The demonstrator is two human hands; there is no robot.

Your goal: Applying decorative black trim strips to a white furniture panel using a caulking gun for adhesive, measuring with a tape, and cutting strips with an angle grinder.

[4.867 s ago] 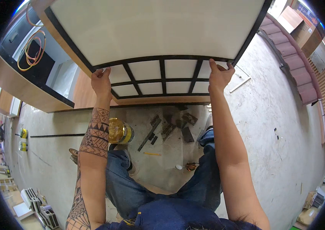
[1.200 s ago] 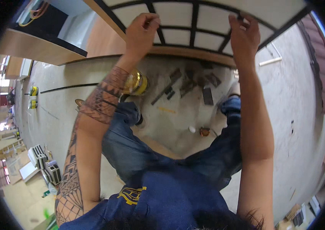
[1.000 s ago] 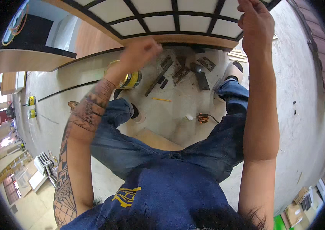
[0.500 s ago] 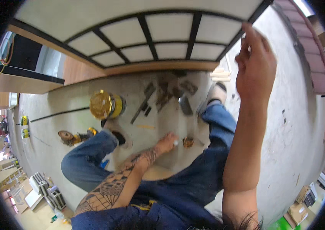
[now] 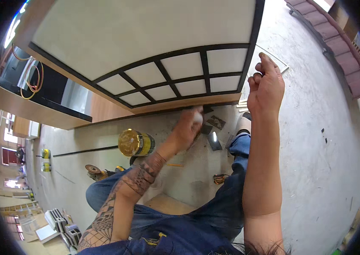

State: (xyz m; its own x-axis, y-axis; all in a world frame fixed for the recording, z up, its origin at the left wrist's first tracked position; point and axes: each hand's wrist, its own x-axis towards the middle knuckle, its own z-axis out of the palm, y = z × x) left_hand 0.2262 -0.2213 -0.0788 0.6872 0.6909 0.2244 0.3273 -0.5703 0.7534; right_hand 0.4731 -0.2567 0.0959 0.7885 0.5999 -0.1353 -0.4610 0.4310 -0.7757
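My left hand (image 5: 185,127) is closed around a small white wad (image 5: 198,118) whose kind I cannot make out, close to the wooden bottom edge of a large panel. This panel (image 5: 154,38) has a pale face, a black border and black bars forming small panes along its lower part. Up beside the panel's right edge is my right hand (image 5: 267,85), fingers curled; whatever they hold, if anything, is hidden. Below my left hand, on the floor, lie dark flat pieces (image 5: 216,122) and a shiny dark plate (image 5: 214,141).
A yellow-and-black can (image 5: 136,143) stands left of my left hand, with a black rod (image 5: 85,151) beyond it. An angle grinder (image 5: 99,171) lies by my left knee. A tape measure (image 5: 220,179) rests near my right leg. At far right is a pink tiled strip (image 5: 331,40).
My left hand has risen from the floor to the panel's lower edge with the white wad. The right hand sits slightly lower and further left in view. The view has shifted, showing more panel.
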